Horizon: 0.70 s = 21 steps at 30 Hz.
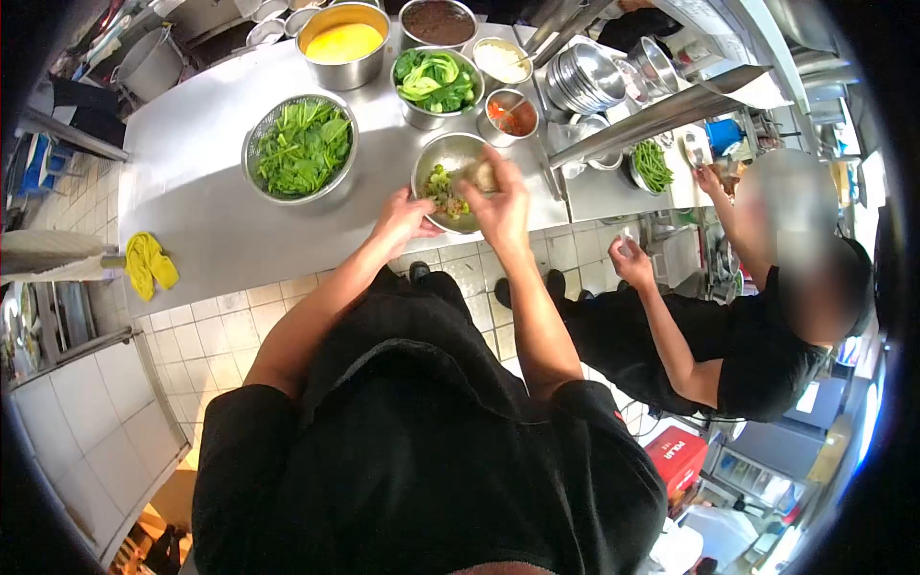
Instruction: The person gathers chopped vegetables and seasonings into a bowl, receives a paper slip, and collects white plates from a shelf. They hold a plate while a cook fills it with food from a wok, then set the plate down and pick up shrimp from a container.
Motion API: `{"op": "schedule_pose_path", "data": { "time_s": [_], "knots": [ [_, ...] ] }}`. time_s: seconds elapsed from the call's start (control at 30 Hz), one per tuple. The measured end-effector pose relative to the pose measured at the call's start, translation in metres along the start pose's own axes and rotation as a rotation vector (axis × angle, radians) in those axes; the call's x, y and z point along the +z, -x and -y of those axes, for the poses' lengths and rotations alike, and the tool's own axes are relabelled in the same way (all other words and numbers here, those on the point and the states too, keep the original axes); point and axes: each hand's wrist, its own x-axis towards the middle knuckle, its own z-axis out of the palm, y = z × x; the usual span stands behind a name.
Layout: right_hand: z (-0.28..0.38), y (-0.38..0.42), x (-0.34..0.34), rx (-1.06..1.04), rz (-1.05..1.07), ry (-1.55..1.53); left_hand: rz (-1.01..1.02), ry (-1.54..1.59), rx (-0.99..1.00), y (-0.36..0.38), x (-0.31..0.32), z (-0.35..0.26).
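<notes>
A metal bowl point(450, 149) with chopped green and reddish food point(444, 192) in it stands at the counter's front edge. My left hand point(401, 219) grips the bowl's left rim, its fingers closed on it. Over the bowl's right side is my right hand point(498, 199), fingers curled; a pale round thing point(482, 176) shows at its fingers, too blurred to name. Behind the bowl stand a bowl of leafy greens point(436, 81) and a small container of red food point(512, 113). To the left is a colander of green leaves point(303, 149).
On the steel counter point(196, 125) are a pot of yellow liquid point(343, 43), a dark-filled bowl point(438, 22), stacked metal bowls point(585, 79) and a yellow cloth point(149, 264). A co-worker point(671, 331) stands at the right near green beans point(652, 166). A metal post point(652, 119) slants above the counter.
</notes>
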Motion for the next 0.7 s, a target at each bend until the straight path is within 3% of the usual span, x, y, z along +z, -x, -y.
{"op": "schedule_pose_path", "data": {
  "time_s": [0.13,0.17,0.2,0.27,0.37,0.47,0.57,0.6,0.67,0.7],
  "knots": [
    [0.026,0.009,-0.008,-0.105,-0.284,-0.086,-0.041,-0.028,0.03,0.004,-0.003,-0.007],
    [0.021,0.008,-0.004,-0.189,-0.271,0.028,0.01,-0.01,0.027,-0.005,-0.01,0.003],
    [-0.004,0.003,0.007,-0.065,-0.059,0.012,0.0,-0.012,0.03,-0.007,-0.009,0.008],
    [-0.004,0.003,0.006,-0.142,-0.1,0.038,-0.035,-0.01,0.058,-0.012,-0.01,0.006],
    [0.019,0.002,0.004,-0.168,-0.317,-0.156,-0.044,0.003,0.033,-0.002,-0.011,-0.002],
    [-0.008,-0.002,0.011,-0.105,-0.068,0.036,-0.024,-0.031,0.02,-0.005,-0.01,-0.005],
    [0.014,0.0,0.01,-0.159,-0.31,-0.161,-0.04,-0.059,-0.013,-0.009,-0.018,0.0],
    [-0.015,-0.005,0.017,-0.16,-0.147,-0.005,-0.08,-0.043,-0.018,-0.014,-0.023,0.013],
    [-0.032,0.0,0.023,-0.094,-0.029,0.002,-0.117,-0.019,0.008,-0.024,-0.022,0.021],
    [-0.011,-0.001,0.012,-0.109,-0.115,-0.013,-0.075,-0.014,0.013,-0.012,-0.016,0.007]
  ]
}}
